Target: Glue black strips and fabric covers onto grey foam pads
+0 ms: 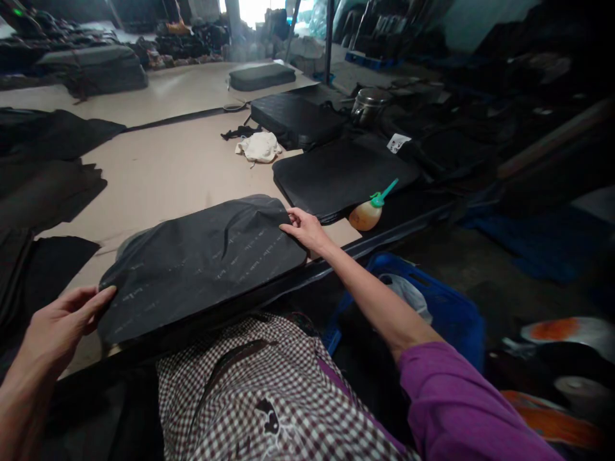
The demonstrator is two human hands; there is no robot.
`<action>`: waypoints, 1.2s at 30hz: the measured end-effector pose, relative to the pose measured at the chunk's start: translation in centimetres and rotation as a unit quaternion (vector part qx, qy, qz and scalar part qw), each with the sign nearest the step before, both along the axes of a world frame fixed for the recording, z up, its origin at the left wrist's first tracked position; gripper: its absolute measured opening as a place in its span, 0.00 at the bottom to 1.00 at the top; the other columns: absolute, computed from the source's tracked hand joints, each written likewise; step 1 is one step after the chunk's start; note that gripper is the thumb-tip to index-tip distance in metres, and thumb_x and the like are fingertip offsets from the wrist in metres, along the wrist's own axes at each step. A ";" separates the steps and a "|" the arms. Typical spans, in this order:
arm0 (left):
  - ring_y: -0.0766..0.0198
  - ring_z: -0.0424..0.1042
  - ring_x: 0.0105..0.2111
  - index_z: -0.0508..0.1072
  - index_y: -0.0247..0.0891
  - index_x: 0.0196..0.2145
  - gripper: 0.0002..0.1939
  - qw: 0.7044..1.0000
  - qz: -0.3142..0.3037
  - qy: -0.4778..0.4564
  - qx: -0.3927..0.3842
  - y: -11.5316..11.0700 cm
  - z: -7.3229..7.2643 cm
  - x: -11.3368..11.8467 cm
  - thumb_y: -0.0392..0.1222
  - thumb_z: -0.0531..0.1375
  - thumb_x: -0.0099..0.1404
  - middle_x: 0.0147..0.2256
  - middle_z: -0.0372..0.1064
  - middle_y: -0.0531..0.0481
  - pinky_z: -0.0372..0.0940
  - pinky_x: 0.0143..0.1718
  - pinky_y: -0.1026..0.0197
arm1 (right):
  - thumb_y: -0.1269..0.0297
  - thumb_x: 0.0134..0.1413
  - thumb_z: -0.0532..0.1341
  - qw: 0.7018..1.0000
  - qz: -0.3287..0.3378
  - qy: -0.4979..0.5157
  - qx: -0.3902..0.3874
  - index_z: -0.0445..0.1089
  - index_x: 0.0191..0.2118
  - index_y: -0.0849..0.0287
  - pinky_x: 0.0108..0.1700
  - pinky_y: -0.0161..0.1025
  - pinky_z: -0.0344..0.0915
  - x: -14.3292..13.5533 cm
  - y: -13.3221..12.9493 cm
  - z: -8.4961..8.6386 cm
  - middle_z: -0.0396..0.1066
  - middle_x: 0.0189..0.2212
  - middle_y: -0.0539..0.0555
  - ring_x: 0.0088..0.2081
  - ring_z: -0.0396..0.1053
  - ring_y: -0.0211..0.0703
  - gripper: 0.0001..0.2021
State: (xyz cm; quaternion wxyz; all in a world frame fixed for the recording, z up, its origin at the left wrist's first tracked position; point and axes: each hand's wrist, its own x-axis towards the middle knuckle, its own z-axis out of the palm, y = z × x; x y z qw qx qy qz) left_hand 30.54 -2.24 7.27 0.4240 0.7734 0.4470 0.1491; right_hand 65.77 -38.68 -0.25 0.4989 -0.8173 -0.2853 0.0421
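A black sheet [202, 262] with faint printed lettering and rounded corners lies at the table's front edge, slightly rippled near its middle. My left hand [72, 314] pinches its left corner between thumb and fingers. At the sheet's upper right corner, my right hand [305, 229] grips the edge with thumb and forefinger. Just beyond that hand is a stack of black panels [341, 173]. A squat bottle [365, 216] of amber liquid with a green spout stands by the stack's front edge.
The tan tabletop [158, 160] holds a crumpled white cloth [259, 147], more black stacks [298, 118] and a metal pot [369, 105]. Dark pieces [52, 134] lie at the left. Below the table on the right is a blue crate [456, 314].
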 end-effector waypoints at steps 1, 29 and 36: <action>0.69 0.62 0.23 0.79 0.55 0.30 0.14 1.000 0.003 0.001 0.009 -0.2 0.2 0.1 0.59 0.74 0.48 0.26 0.69 0.63 0.59 0.20 0.70 | 0.59 0.51 0.69 1.000 -0.004 -0.001 0.003 0.75 0.49 0.56 0.37 0.36 0.60 0.0 0.0 -0.2 0.71 0.32 0.47 0.31 0.65 0.39 0.18; 0.65 0.69 0.26 0.79 0.57 0.36 0.14 0.998 -0.006 0.010 0.060 1.5 -2.1 -1.1 0.59 0.72 0.53 0.28 0.76 0.68 0.66 0.26 0.66 | 0.58 0.54 0.68 0.998 -0.043 -0.010 0.044 0.73 0.55 0.56 0.40 0.37 0.65 -1.0 1.0 -1.6 0.71 0.31 0.46 0.30 0.66 0.39 0.23; 0.66 0.67 0.29 0.79 0.47 0.38 0.19 0.999 -0.014 0.008 0.030 2.4 -2.9 -1.0 0.60 0.72 0.55 0.30 0.73 0.61 0.62 0.29 0.68 | 0.56 0.55 0.68 0.998 -0.045 -0.029 0.040 0.73 0.56 0.56 0.41 0.38 0.65 -0.8 1.0 -1.8 0.72 0.33 0.48 0.31 0.66 0.39 0.23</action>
